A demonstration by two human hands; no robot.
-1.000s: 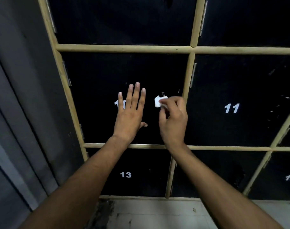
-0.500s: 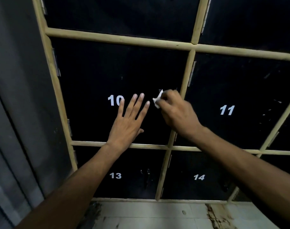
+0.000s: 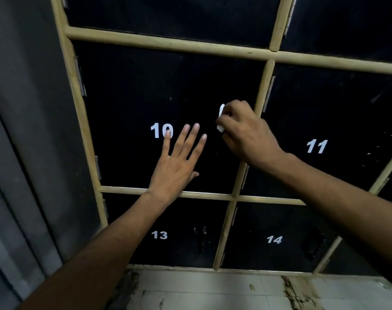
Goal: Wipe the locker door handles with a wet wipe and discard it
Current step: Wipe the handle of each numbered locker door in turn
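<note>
Black locker doors in a pale yellow frame [image 3: 168, 44] are carrying white numbers: "10" [image 3: 161, 130], "11" [image 3: 317, 146], "13" [image 3: 159, 235] and "14" [image 3: 274, 239]. The left hand [image 3: 177, 162] is lying flat and open on door 10 [image 3: 134, 90], its little finger covering part of the "0". At its 2 o'clock, the right hand [image 3: 246, 133] is pinching a white wet wipe [image 3: 220, 121] against the door's right side; the handle beneath is hidden. Door 13's handle [image 3: 201, 237] is showing faintly at 6 o'clock.

Right hand [image 3: 246, 133] with wet wipe [image 3: 220, 118] now slightly higher on door 10 [image 3: 134, 90].
</note>
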